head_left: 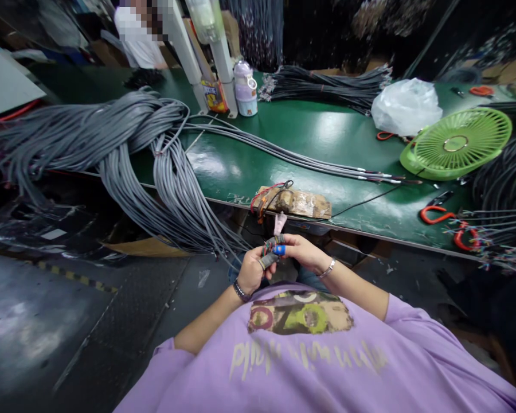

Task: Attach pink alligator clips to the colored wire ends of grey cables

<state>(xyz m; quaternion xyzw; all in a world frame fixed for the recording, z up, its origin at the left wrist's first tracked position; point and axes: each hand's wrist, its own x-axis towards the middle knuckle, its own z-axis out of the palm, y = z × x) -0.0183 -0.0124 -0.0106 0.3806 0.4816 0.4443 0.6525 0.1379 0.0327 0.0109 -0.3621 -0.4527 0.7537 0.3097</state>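
Both hands meet in front of my chest, just off the bench's near edge. My left hand [253, 272] is closed around the end of a grey cable [230, 252] that trails from the big bundle. Thin coloured wires [265, 248] show between the two hands. My right hand [303, 251] pinches at these wires, its thumb wrapped in blue tape [279, 250] and a finger in grey tape. The exact grip is partly hidden by the fingers. Right beyond the hands, a wooden block [303, 202] with red and black leads sits on the bench edge.
A large grey cable bundle [129, 126] drapes over the green bench [223, 166] at left. Several grey cables [284, 154] lie across it. A green fan [456, 143], red scissors [438, 214], plastic bag [407, 106], bottle [245, 89] and black cables [327, 89] stand around. A person [140, 37] is behind.
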